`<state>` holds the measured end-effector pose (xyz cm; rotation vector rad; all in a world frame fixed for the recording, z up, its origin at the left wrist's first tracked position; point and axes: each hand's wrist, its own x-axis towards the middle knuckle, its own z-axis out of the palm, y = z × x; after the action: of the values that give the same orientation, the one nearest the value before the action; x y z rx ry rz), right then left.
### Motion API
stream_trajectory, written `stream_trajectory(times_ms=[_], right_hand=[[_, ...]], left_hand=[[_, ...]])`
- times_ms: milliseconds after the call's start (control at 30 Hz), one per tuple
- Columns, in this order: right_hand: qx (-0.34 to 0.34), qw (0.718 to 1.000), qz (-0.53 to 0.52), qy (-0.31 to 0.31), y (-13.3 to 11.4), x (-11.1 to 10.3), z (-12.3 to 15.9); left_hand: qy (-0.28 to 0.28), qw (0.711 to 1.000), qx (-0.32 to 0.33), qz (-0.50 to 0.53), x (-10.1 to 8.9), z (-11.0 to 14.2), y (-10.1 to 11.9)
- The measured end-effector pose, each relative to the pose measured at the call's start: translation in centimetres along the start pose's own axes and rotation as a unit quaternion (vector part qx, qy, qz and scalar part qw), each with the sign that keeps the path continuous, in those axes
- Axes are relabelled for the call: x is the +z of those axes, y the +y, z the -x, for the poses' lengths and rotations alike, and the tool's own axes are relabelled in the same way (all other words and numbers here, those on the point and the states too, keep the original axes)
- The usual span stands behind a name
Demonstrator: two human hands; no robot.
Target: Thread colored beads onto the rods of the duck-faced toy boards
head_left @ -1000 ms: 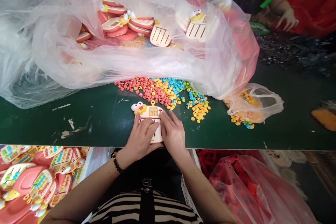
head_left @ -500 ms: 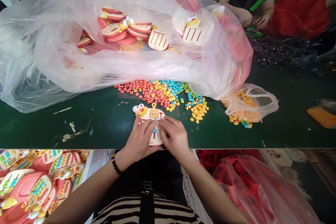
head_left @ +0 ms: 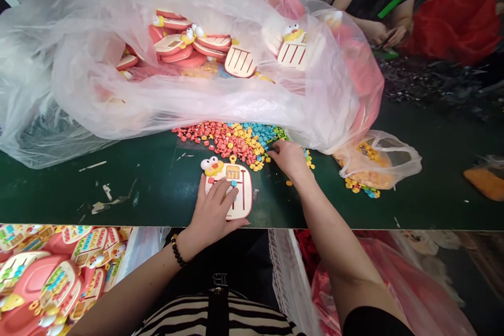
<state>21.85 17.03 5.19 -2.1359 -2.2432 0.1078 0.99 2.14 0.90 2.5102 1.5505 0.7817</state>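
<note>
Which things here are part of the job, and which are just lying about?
In use: left hand, cream duck-faced plastic board; right hand, heap of small red, yellow and blue plastic pieces.
Lying about: clear plastic sack of pink boards; dark green worktable.

Right hand (head_left: 289, 160) reaches across the green counter (head_left: 129, 194) to a heap of coloured pieces (head_left: 228, 142), a billowing plastic sheet (head_left: 197, 84) blocking the far side. Left hand (head_left: 212, 215) lies over a toy board (head_left: 230, 191). A path for a hand runs along the counter's near edge, from pale scraps (head_left: 106, 194) at left toward a small plastic bag (head_left: 378, 165) at right.
</note>
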Motion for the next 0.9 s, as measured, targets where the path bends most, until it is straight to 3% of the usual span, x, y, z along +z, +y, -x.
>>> stream_trajectory(times_ms=[100, 233, 300, 400, 567, 700, 800, 900], right_hand=[[-0.01, 0.999, 0.021, -0.035, -0.1, -0.5, -0.5], [-0.007, 0.993, -0.086, 0.075, 1.2, -0.5, 0.0], [-0.045, 0.971, -0.197, 0.129, 0.9, 0.0, 1.4], [-0.114, 0.924, -0.337, 0.138, -1.4, 1.4, 4.3], [-0.175, 0.94, -0.225, 0.186, -5.4, 4.0, 7.6], [-0.195, 0.944, -0.176, 0.199, -5.5, 4.4, 7.9], [-0.164, 0.934, -0.246, 0.201, -4.5, 3.7, 7.2], [-0.074, 0.917, -0.285, 0.269, -3.6, 2.5, 6.5]], left_hand=[[-0.004, 1.0, -0.003, -0.006, -0.1, 0.0, 0.0], [0.002, 1.0, 0.018, -0.009, 0.2, -0.1, -0.2], [0.004, 1.0, 0.026, -0.006, 0.3, -0.1, -0.3], [0.0, 1.0, 0.024, 0.0, 0.4, -0.1, -0.3], [0.006, 1.0, 0.024, 0.002, 0.4, -0.1, -0.2], [0.008, 1.0, 0.021, 0.01, 0.5, 0.0, -0.3], [0.01, 1.0, 0.019, 0.007, 0.5, 0.0, -0.3], [0.008, 1.0, 0.026, 0.006, 0.4, 0.0, -0.3]])
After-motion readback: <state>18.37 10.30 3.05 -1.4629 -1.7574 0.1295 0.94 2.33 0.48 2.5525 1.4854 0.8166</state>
